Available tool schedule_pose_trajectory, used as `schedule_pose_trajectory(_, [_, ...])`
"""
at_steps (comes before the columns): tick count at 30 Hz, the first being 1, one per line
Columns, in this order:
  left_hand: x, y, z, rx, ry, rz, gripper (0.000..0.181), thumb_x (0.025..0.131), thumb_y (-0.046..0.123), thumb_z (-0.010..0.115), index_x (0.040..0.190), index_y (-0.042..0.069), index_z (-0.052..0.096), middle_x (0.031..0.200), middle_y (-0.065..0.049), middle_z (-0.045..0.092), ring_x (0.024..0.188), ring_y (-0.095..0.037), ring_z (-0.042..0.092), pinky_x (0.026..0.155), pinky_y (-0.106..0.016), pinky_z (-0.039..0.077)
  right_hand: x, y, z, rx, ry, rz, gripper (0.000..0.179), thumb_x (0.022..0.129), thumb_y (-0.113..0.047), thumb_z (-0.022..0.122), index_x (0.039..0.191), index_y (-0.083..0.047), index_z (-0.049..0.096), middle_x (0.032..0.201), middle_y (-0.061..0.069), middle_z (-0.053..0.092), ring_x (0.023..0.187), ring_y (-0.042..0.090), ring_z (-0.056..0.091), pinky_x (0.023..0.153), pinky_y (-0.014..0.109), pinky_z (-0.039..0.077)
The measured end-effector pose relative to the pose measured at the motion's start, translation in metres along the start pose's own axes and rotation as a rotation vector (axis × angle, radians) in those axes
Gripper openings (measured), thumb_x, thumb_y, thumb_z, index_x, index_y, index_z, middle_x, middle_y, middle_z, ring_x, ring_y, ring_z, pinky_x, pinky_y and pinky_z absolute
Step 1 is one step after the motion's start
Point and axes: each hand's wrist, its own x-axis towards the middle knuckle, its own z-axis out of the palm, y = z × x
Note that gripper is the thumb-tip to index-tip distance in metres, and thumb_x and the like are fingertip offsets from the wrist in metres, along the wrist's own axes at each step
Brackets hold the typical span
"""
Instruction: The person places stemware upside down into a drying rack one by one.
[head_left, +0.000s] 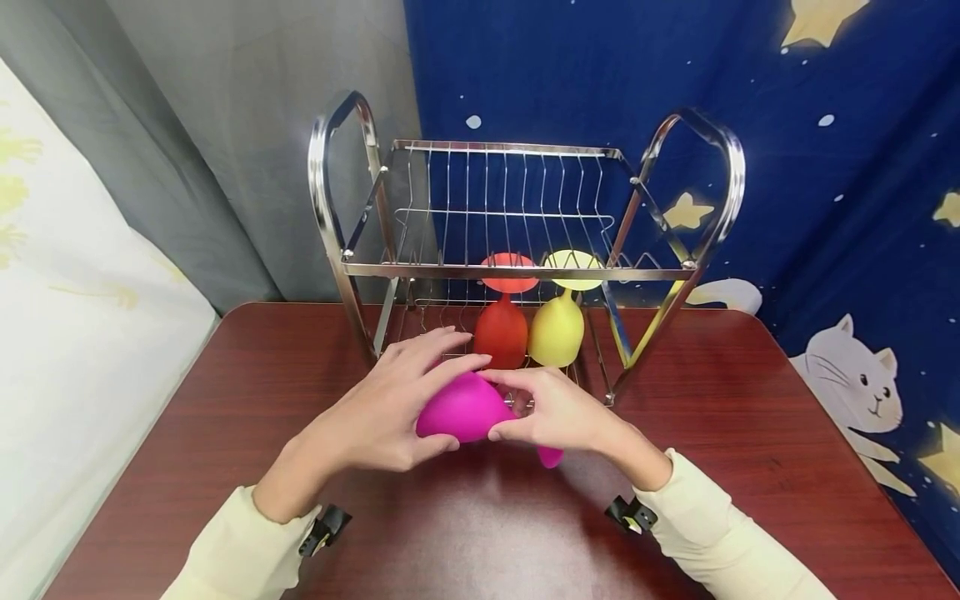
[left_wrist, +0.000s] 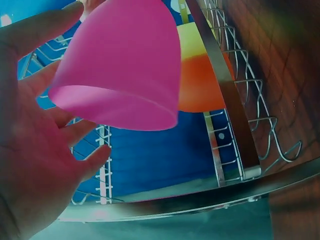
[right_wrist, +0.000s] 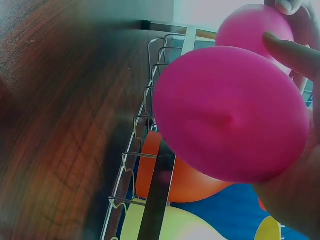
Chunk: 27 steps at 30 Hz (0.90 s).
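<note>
Both hands hold a pink goblet lying on its side in the air, in front of the rack. My left hand spans its bowl, fingers along the top and thumb below. In the left wrist view the bowl's open rim faces that palm, and the other fingers are spread. My right hand pinches the goblet where the bowl meets the stem. The round pink base fills the right wrist view and hides the stem. A red goblet and a yellow goblet stand upside down in the rack's lower tier.
A two-tier metal dish rack stands at the back of the brown wooden table. Its tall curved side frames rise left and right. Behind hang a grey curtain and a blue star-patterned curtain.
</note>
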Motion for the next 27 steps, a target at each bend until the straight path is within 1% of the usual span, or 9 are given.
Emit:
schedule_pose_trajectory(3, [0.001,0.003,0.001,0.069,-0.041,-0.010,0.087,0.070,0.041,0.081,0.145,0.021,0.043,0.148,-0.007,0.040,0.140,-0.027,0.032,0.105,-0.057,0.034,0.002,-0.001,0.000,-0.018,-0.022,0.001,0.063,0.079,-0.033,0.079,0.135,-0.013,0.058,0.083,-0.008,0.065,0.069,0.002,0.059,0.062,0.023,0.052])
schedule_pose_trajectory(5, [0.002,0.006,0.002,0.124,-0.070,-0.014,0.090,0.069,0.044,0.081,0.146,0.022,0.042,0.148,-0.007,0.040,0.140,-0.027,0.032,0.107,-0.057,0.032,0.003,-0.002,0.000,-0.035,-0.030,0.002,0.062,0.079,-0.033,0.079,0.134,-0.012,0.059,0.077,-0.009,0.063,0.067,0.003,0.056,0.060,0.023,0.050])
schedule_pose_trajectory(9, [0.004,0.010,0.005,0.205,-0.115,-0.021,0.093,0.066,0.049,0.081,0.146,0.021,0.042,0.146,-0.007,0.043,0.139,-0.028,0.034,0.107,-0.059,0.029,0.004,-0.003,0.000,-0.026,-0.042,0.008,0.058,0.079,-0.031,0.080,0.131,-0.011,0.061,0.073,-0.010,0.062,0.063,0.004,0.056,0.058,0.023,0.049])
schedule_pose_trajectory(13, [0.005,0.012,0.009,0.247,-0.146,-0.031,0.094,0.065,0.053,0.081,0.144,0.020,0.044,0.143,-0.006,0.046,0.136,-0.028,0.038,0.105,-0.059,0.029,0.005,-0.003,0.000,-0.027,-0.057,0.017,0.056,0.078,-0.029,0.081,0.129,-0.011,0.063,0.069,-0.010,0.060,0.058,0.005,0.054,0.054,0.023,0.046])
schedule_pose_trajectory(16, [0.006,0.013,0.013,0.285,-0.170,-0.037,0.098,0.064,0.057,0.081,0.146,0.018,0.042,0.142,-0.005,0.048,0.133,-0.025,0.041,0.104,-0.058,0.029,0.005,-0.003,0.000,-0.056,-0.067,0.023,0.056,0.078,-0.030,0.080,0.128,-0.010,0.063,0.069,-0.011,0.060,0.056,0.004,0.052,0.052,0.022,0.044])
schedule_pose_trajectory(20, [0.007,0.015,0.017,0.333,-0.188,-0.027,0.103,0.063,0.059,0.080,0.147,0.016,0.039,0.138,-0.004,0.051,0.128,-0.023,0.045,0.103,-0.057,0.030,0.006,-0.003,0.000,-0.073,-0.087,0.033,0.053,0.078,-0.031,0.080,0.124,-0.010,0.065,0.070,-0.011,0.060,0.056,0.004,0.052,0.051,0.022,0.043])
schedule_pose_trajectory(24, [0.008,0.016,0.019,0.342,-0.185,-0.014,0.103,0.062,0.058,0.082,0.146,0.014,0.041,0.130,-0.003,0.056,0.123,-0.022,0.049,0.102,-0.057,0.031,0.007,-0.002,0.001,-0.077,-0.099,0.039,0.051,0.078,-0.031,0.080,0.122,-0.011,0.066,0.069,-0.011,0.059,0.056,0.004,0.051,0.051,0.023,0.043])
schedule_pose_trajectory(27, [0.008,0.017,0.020,0.340,-0.191,-0.018,0.102,0.063,0.057,0.082,0.145,0.012,0.041,0.126,-0.003,0.057,0.121,-0.021,0.051,0.102,-0.056,0.031,0.007,-0.003,0.000,-0.081,-0.102,0.041,0.052,0.078,-0.031,0.080,0.123,-0.011,0.066,0.069,-0.011,0.059,0.056,0.004,0.052,0.051,0.023,0.043])
